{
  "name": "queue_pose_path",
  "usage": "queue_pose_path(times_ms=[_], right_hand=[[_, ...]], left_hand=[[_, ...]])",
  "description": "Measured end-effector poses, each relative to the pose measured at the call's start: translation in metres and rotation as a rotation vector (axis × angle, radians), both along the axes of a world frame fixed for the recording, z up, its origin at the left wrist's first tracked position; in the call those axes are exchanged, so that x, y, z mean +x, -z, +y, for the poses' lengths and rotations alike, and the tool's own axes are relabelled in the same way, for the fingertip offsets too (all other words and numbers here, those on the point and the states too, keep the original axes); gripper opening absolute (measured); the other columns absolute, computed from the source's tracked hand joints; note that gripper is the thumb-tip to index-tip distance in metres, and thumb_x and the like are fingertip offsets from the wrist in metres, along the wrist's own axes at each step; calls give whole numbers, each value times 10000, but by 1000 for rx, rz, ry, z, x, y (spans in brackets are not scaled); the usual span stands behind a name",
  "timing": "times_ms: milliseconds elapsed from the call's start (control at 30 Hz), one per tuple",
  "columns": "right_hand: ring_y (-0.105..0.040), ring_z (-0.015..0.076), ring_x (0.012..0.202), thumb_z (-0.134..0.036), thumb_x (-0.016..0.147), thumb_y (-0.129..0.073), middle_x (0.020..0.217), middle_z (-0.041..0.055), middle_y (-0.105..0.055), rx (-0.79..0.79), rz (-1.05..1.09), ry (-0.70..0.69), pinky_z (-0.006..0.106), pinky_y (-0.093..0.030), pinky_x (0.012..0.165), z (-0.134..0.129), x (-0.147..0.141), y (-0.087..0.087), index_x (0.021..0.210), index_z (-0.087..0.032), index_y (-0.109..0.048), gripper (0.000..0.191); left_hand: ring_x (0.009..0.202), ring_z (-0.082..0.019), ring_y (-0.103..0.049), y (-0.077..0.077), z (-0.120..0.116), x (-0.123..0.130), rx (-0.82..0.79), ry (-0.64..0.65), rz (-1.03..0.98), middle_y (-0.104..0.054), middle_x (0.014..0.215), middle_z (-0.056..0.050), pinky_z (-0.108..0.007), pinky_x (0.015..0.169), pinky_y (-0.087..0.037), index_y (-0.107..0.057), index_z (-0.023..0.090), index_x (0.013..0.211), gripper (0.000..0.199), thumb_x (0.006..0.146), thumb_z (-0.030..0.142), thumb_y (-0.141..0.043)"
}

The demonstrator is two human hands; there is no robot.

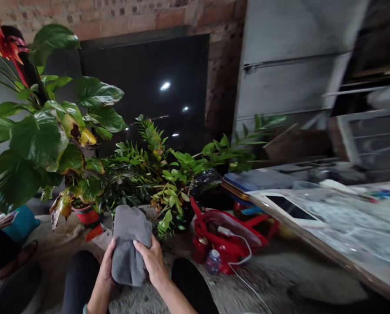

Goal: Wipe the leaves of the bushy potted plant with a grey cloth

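Observation:
A grey folded cloth (131, 253) is held up between my two hands, above the floor and between my knees. My left hand (107, 264) grips its left edge, thumb on the front face. On the other side, my right hand (151, 259) closes on the right edge with its thumb pressed onto the cloth. The fingers behind the cloth are hidden. Just beyond it stand leafy green plants (178, 174) and a red pot (86, 214).
To the right on the floor is a red bag (227, 244) with a white cable, beside a small bottle (213, 261). A table (332, 242) bears a white tablet (293, 209). At far left, a person's foot (20, 259) shows. A large-leafed plant (39, 137) rises at left.

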State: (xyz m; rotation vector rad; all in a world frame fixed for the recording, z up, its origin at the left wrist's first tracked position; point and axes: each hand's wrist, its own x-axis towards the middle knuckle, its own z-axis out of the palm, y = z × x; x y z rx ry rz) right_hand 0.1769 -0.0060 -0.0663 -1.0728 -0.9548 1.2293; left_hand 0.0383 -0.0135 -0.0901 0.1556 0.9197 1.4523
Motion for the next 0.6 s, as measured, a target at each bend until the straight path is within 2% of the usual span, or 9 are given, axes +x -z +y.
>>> queue_pose_path(times_ms=[100, 200, 333, 400, 500, 600], right_hand=[[-693, 308, 925, -339, 585, -727, 944, 111, -765, -29, -22, 95, 369, -534, 837, -7, 7, 0, 1012, -138, -708, 471], [-685, 314, 971, -369, 605, -702, 1001, 128, -753, -53, -55, 170, 372, -524, 875, -15, 15, 2, 1028, -137, -699, 482], [-649, 320, 1074, -419, 636, -671, 1108, 145, -723, -59, -114, 145, 384, -499, 934, -23, 25, 1, 1113, -132, -670, 556], [-625, 324, 1119, -409, 640, -667, 1141, 146, -707, -63, -178, 81, 380, -481, 959, -28, 26, -2, 1135, -130, -661, 568], [-599, 331, 1153, -355, 657, -653, 1166, 144, -689, -36, -294, -58, 375, -461, 974, -34, 23, -7, 1132, -135, -661, 524], [-588, 320, 1146, -265, 643, -648, 1157, 125, -681, 108, -373, -208, 371, -438, 985, -32, 21, -8, 1109, -150, -673, 480]], left_hand=[[764, -231, -729, -1, -20, 12, 11, -13, 42, -773, 782, -53, -324, 844, -550, -734, 144, 834, 167, 674, 187, -754], [612, -201, -695, -1, -32, 21, 73, 74, 52, -757, 706, -37, -294, 688, -560, -739, 160, 748, 203, 568, 202, -823], [526, -172, -641, -5, -38, 37, 113, 124, 67, -718, 616, -18, -250, 527, -503, -735, 167, 675, 266, 453, 216, -873], [557, -179, -647, -9, -37, 46, 115, 109, 103, -719, 632, -18, -253, 539, -505, -735, 165, 692, 283, 452, 225, -873], [662, -217, -683, -12, -33, 53, 114, 71, 148, -743, 711, -43, -293, 655, -546, -733, 159, 746, 279, 512, 254, -851], [832, -277, -711, -9, -29, 46, 83, 10, 141, -762, 810, -71, -361, 804, -558, -726, 164, 838, 285, 590, 274, -812]])
